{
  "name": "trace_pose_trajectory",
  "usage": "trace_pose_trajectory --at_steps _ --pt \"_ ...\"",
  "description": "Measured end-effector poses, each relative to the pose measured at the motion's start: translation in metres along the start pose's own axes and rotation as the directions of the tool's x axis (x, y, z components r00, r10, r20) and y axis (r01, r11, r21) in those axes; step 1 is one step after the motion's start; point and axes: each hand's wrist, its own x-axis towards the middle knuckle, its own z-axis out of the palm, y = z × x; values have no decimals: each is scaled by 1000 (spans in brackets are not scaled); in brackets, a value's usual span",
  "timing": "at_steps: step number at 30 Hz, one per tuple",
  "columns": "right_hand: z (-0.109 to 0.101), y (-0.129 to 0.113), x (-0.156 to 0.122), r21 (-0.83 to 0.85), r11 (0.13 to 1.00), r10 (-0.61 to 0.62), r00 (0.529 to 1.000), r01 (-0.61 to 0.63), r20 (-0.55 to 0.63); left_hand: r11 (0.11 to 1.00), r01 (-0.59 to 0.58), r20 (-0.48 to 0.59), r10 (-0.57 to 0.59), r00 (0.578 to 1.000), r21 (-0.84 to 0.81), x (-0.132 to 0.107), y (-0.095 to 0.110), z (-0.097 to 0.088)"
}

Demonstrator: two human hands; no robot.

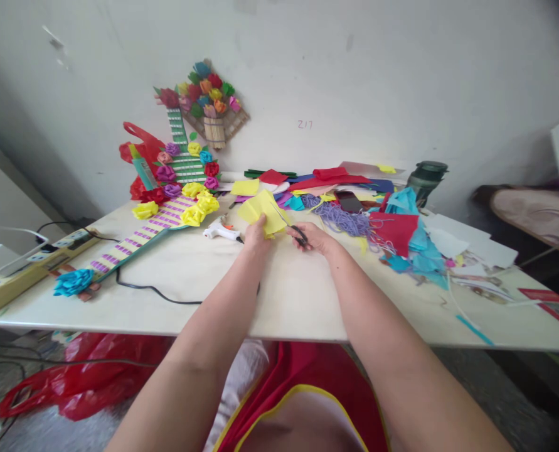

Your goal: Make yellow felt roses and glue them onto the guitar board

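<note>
My left hand (pixel 256 235) pinches a yellow sheet of paper (pixel 263 211) above the middle of the white table (pixel 302 301). My right hand (pixel 313 238) grips black-handled scissors (pixel 292 228), with the blades reaching up and left into the yellow sheet's edge. A white glue gun (pixel 223 231) lies just left of my left hand.
A long craft piece with purple stripes and paper flowers (pixel 166 213) lies at the left, by a power strip (pixel 29 263) and a black cable (pixel 152 290). Coloured paper scraps (pixel 401 238), purple cord (pixel 342 220), a phone (pixel 349 201) and a dark jar (pixel 425 179) crowd the right.
</note>
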Motion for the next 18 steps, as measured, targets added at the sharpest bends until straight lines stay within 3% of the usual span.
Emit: trace_pose_trajectory --at_steps 18 --pt "6 -5 0 -4 1000 -15 998 15 -57 1000 0 29 -1 1000 18 -6 2 1"
